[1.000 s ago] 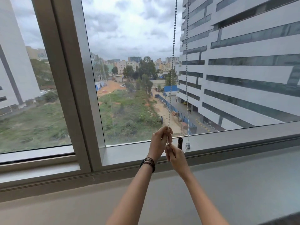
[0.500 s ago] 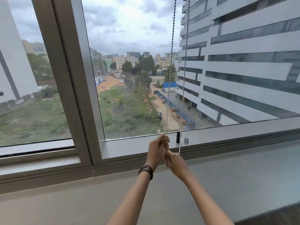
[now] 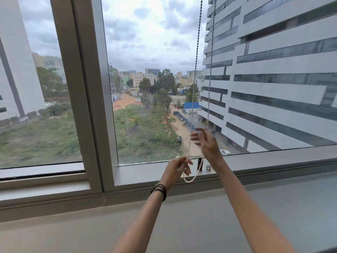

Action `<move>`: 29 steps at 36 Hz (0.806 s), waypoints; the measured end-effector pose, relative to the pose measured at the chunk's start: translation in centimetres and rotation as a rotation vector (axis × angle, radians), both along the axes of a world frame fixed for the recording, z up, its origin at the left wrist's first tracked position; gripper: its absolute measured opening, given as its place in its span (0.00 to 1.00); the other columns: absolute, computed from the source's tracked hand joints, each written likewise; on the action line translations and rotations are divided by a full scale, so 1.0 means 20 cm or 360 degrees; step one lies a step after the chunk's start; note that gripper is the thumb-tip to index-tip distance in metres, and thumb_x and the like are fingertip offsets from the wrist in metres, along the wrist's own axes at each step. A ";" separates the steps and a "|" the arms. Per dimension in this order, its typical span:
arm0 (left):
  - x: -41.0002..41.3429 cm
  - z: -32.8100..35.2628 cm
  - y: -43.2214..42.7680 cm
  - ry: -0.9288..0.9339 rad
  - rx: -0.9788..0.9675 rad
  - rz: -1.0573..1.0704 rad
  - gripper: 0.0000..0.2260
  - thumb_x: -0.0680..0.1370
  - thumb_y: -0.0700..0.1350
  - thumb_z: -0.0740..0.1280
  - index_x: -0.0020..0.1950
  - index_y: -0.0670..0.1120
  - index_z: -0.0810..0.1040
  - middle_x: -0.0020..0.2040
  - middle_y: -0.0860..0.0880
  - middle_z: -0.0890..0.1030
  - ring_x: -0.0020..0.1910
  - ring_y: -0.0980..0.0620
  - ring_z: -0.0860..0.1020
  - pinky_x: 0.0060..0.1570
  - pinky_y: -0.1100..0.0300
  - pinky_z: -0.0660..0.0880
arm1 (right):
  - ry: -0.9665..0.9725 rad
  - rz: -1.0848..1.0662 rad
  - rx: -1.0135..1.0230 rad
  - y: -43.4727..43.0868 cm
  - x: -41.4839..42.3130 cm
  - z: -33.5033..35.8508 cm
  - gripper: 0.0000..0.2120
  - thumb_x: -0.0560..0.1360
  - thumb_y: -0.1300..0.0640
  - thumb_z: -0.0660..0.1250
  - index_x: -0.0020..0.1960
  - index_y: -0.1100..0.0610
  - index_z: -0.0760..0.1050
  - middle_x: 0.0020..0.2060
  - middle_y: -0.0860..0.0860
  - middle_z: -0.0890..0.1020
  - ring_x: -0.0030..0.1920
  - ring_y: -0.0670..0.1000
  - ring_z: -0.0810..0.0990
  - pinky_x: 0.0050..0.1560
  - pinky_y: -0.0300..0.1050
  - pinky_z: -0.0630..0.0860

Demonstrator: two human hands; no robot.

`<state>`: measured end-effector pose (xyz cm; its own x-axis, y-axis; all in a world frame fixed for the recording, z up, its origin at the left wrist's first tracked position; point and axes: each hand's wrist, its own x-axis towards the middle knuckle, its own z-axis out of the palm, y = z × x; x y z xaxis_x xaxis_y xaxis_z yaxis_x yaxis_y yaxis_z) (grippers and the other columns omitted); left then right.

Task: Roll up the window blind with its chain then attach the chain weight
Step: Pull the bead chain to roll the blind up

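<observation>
The bead chain (image 3: 196, 57) hangs from twelve o'clock as two pale strands before the glass, its slack loop drooping at the sill. A dark cylindrical weight (image 3: 200, 164) stands upright at five o'clock of centre, beside the loop.

No text, label, brand, number or sign can be read anywhere; the distant buildings beyond the window glass show no legible lettering.
</observation>
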<state>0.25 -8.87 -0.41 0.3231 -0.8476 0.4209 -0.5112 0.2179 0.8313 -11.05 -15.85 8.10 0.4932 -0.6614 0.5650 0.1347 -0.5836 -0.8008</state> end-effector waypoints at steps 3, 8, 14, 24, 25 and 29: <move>0.00 0.03 0.00 -0.0014 0.0081 -0.0115 0.10 0.82 0.40 0.58 0.47 0.42 0.77 0.33 0.47 0.79 0.29 0.59 0.78 0.40 0.59 0.76 | -0.0161 0.0095 0.0165 0.03 0.04 0.20 0.14 0.82 0.57 0.50 0.62 0.61 0.68 0.49 0.56 0.80 0.45 0.48 0.80 0.45 0.37 0.76; 0.01 0.07 0.00 -0.0064 0.0196 -0.0182 0.10 0.82 0.40 0.58 0.49 0.39 0.78 0.37 0.46 0.82 0.35 0.55 0.79 0.45 0.62 0.76 | -0.0338 0.0279 0.0273 0.08 0.10 0.47 0.14 0.82 0.56 0.49 0.63 0.61 0.67 0.45 0.53 0.81 0.37 0.44 0.82 0.40 0.36 0.79; 0.02 0.27 -0.01 0.0103 0.0218 -0.0361 0.09 0.81 0.40 0.60 0.57 0.38 0.76 0.43 0.50 0.81 0.37 0.61 0.79 0.44 0.66 0.74 | -0.0610 -0.0082 0.0028 0.14 0.14 0.69 0.11 0.81 0.62 0.54 0.57 0.64 0.72 0.32 0.51 0.72 0.27 0.46 0.67 0.25 0.40 0.66; 0.01 1.06 0.03 0.0466 -0.0571 -0.0146 0.16 0.84 0.46 0.51 0.60 0.39 0.75 0.51 0.43 0.80 0.42 0.56 0.81 0.47 0.61 0.78 | -0.0714 -0.0283 -0.0251 0.12 0.14 0.84 0.11 0.81 0.61 0.55 0.53 0.63 0.75 0.26 0.48 0.69 0.21 0.40 0.67 0.25 0.33 0.63; 0.01 1.12 0.04 0.0457 -0.0608 -0.0147 0.16 0.84 0.46 0.51 0.60 0.40 0.75 0.52 0.43 0.80 0.44 0.55 0.80 0.49 0.60 0.77 | -0.0717 -0.0279 -0.0267 0.12 0.14 0.86 0.11 0.81 0.61 0.55 0.52 0.63 0.75 0.26 0.48 0.70 0.21 0.40 0.67 0.25 0.33 0.63; -0.04 1.35 0.06 0.0419 -0.0670 -0.0208 0.17 0.84 0.46 0.51 0.65 0.38 0.71 0.58 0.42 0.78 0.46 0.56 0.79 0.50 0.63 0.76 | -0.0689 -0.0278 -0.0338 0.11 0.13 0.90 0.12 0.81 0.60 0.55 0.49 0.65 0.75 0.27 0.48 0.70 0.23 0.40 0.67 0.26 0.34 0.63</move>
<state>-0.47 -7.62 26.61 0.3667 -0.6624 0.6533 -0.2427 0.6098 0.7545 -8.55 -13.64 26.19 0.0767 -0.5615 0.8239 0.3134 -0.7709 -0.5545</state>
